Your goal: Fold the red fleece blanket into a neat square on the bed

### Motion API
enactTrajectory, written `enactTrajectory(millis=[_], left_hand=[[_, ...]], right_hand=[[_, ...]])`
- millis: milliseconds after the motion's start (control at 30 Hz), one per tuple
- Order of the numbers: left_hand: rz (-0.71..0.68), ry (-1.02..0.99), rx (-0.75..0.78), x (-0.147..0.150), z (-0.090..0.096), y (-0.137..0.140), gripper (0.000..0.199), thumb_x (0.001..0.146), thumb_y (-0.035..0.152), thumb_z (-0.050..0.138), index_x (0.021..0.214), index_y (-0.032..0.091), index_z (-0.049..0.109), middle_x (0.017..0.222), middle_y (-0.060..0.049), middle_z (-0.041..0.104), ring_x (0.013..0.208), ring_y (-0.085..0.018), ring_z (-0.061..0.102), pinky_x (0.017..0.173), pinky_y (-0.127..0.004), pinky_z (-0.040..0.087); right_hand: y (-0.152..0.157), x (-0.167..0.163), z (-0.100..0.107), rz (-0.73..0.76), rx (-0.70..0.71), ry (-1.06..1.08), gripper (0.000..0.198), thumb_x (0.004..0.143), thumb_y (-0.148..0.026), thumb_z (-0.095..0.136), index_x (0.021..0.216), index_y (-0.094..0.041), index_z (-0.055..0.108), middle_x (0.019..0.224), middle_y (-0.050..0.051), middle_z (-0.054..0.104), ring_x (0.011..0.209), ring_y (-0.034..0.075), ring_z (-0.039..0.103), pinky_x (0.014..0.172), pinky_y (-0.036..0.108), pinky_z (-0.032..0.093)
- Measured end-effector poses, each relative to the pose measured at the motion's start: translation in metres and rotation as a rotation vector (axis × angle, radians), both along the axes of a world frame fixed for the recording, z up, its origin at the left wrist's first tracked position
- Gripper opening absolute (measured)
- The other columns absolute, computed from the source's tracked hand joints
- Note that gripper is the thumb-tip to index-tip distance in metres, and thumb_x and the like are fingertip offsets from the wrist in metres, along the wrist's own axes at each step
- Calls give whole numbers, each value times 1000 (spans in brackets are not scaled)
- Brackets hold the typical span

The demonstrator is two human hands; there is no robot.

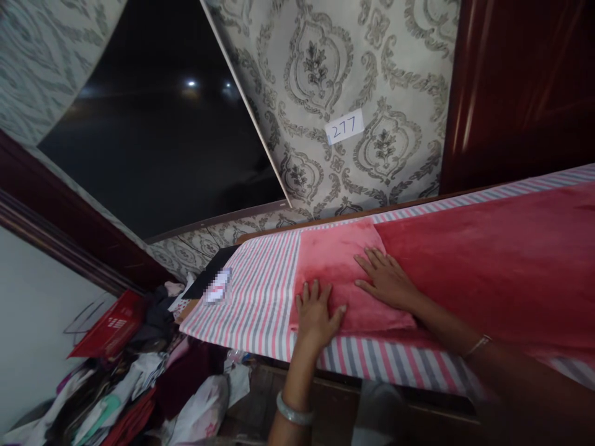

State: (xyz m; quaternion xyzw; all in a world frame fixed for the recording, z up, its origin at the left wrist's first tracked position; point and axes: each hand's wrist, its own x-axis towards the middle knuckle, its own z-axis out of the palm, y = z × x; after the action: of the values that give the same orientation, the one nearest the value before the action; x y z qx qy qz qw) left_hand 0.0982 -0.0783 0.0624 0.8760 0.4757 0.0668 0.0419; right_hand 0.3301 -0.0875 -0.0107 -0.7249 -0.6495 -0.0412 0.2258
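Observation:
A red plush blanket [483, 260] lies along a long surface, its left end folded over into a lighter pink flap [334, 248]. My left hand [317, 313] rests flat on the flap near its front left corner, fingers spread. Farther right and back, my right hand [383, 277] presses flat on the same flap, near the fold's right edge, with its fingers apart. Neither hand grips anything. Beneath the blanket is a striped sheet [260, 285] in pink, grey and white, showing at the left and along the front.
Behind stands a patterned wall with a paper label [344, 126] reading 277 and a large dark screen [176, 124]. Dark red wood panelling [515, 93] rises at the right. On the floor at the left lie a red bag [111, 323] and heaped clothes [125, 384].

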Motion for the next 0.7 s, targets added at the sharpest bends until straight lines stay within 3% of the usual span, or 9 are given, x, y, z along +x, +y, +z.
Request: enactTrajectory(millis=[67, 133, 267, 333, 433, 567, 700], left_hand=[[-37, -44, 18, 6, 16, 11, 52, 98, 42, 45, 144, 20, 54, 153, -12, 51, 145, -30, 41, 121, -48, 31], [-81, -83, 45, 21, 32, 28, 50, 101, 35, 37, 146, 17, 51, 152, -12, 51, 143, -24, 43, 121, -41, 31], [-56, -21, -5, 63, 51, 78, 60, 101, 40, 39, 156, 18, 34, 165, -12, 29, 154, -23, 23, 125, -44, 21], [-19, 34, -30, 78, 45, 102, 63, 100, 45, 38, 158, 22, 28, 168, -10, 21, 156, -25, 15, 125, -49, 16], [15, 98, -41, 84, 21, 126, 63, 101, 51, 31, 159, 24, 27, 169, -8, 19, 156, -26, 12, 124, -55, 13], [30, 97, -3, 79, -10, 136, 66, 101, 55, 25, 159, 25, 26, 168, -7, 21, 156, -27, 12, 124, -57, 12], [13, 81, 7, 78, -15, 138, 67, 100, 57, 25, 159, 25, 27, 168, -8, 21, 156, -28, 13, 123, -59, 13]], right_hand=[[0, 0, -1, 6, 9, 0, 77, 93, -67, 40, 155, -21, 41, 162, 18, 29, 151, 34, 22, 118, 57, 23], [-1, 0, -1, 4, 14, 1, 79, 92, -69, 41, 155, -21, 41, 162, 18, 28, 151, 35, 21, 118, 57, 23], [-2, 1, -1, 2, -11, 1, 85, 89, -72, 44, 157, -21, 38, 164, 18, 24, 152, 37, 18, 118, 59, 22], [-3, 2, -1, 10, -13, 1, 86, 89, -73, 44, 157, -22, 36, 164, 18, 24, 152, 37, 17, 118, 58, 23], [-4, 3, -2, 26, 6, 5, 85, 89, -74, 44, 157, -24, 37, 164, 16, 25, 152, 36, 18, 118, 57, 22], [-5, 3, -2, 41, -16, 25, 83, 89, -73, 44, 156, -25, 38, 165, 14, 24, 152, 36, 16, 119, 57, 21], [-7, 2, -3, 20, -57, 24, 83, 89, -73, 45, 157, -24, 38, 165, 15, 21, 153, 36, 13, 119, 59, 20]])
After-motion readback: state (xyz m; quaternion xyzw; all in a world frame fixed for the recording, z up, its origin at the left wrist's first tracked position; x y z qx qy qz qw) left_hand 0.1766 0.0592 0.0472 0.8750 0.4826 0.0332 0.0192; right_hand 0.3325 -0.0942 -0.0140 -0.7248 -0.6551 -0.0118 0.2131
